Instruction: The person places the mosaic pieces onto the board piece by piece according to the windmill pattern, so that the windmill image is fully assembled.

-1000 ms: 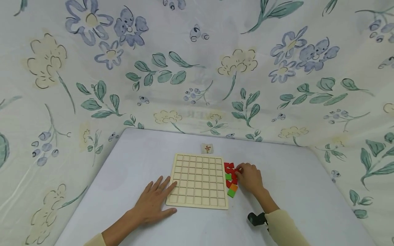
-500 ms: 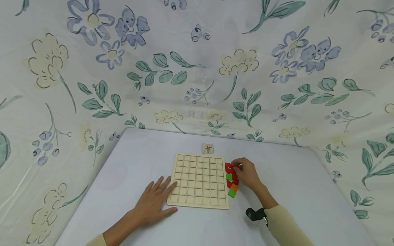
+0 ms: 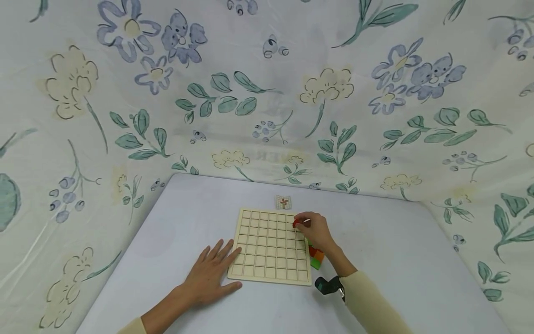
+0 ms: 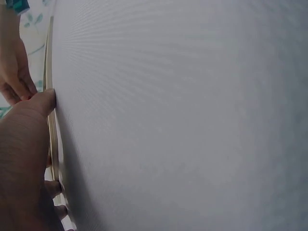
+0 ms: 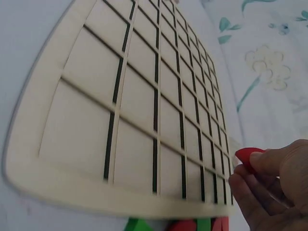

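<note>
A pale wooden grid board (image 3: 269, 246) with square cells lies flat on the table. My left hand (image 3: 210, 273) rests at its left edge, fingers spread and straight, a fingertip touching the frame. Above the board's far right corner, my right hand (image 3: 315, 230) pinches a small red piece (image 5: 249, 156) with a curved edge between thumb and fingers. Beside the board's right edge lie loose pieces: a green piece (image 3: 315, 263), an orange piece (image 3: 319, 255) and red ones (image 3: 312, 251), partly hidden by the right hand.
A small card (image 3: 283, 202) with a gridded red pattern lies behind the board. The white table (image 3: 400, 260) ends at a floral cloth backdrop (image 3: 267, 93). A black strapped device (image 3: 327, 285) sits at the right wrist.
My right hand has picked up the red piece from the loose pieces and moved left with it to the board's far right corner. The left hand stays in place.
</note>
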`<state>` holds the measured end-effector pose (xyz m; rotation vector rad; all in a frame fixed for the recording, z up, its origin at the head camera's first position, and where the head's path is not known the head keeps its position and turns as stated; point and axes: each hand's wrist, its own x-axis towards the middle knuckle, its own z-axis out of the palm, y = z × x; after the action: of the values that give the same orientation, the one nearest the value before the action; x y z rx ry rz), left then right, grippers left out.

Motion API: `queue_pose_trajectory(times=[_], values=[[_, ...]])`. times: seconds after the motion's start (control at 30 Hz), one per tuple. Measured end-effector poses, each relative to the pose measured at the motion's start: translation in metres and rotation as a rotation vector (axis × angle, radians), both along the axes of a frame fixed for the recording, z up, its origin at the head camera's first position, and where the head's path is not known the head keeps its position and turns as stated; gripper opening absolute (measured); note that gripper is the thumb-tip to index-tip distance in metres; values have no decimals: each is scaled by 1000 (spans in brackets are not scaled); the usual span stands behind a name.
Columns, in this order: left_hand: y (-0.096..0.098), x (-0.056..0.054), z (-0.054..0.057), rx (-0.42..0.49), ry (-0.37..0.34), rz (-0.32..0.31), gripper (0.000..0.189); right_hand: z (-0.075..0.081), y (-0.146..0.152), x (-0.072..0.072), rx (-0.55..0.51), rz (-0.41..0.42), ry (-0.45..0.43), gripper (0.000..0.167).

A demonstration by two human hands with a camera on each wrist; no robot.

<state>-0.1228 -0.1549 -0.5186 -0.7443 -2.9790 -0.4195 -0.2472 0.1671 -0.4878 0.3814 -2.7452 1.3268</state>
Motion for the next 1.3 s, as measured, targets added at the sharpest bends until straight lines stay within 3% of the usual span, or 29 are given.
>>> queue_pose_trajectory(times=[0.37,0.67,0.93,1.1,1.3], values=[[-1,-1,-1,-16,15,2,83,1,-34,-7,28,93,-18,15],[-2,-1,-2,-14,21,-7,77,-1,-50,-12,108,91,7,12],[-1,0,-2,-16,13,4,77,-5,-57,-15,154,40,-4,8],[0,1,-3,-12,7,12,76,-10,-58,-17,239,64,-4,9],[0,1,-5,16,41,11,76,-12,-60,-18,377,113,53,14]])
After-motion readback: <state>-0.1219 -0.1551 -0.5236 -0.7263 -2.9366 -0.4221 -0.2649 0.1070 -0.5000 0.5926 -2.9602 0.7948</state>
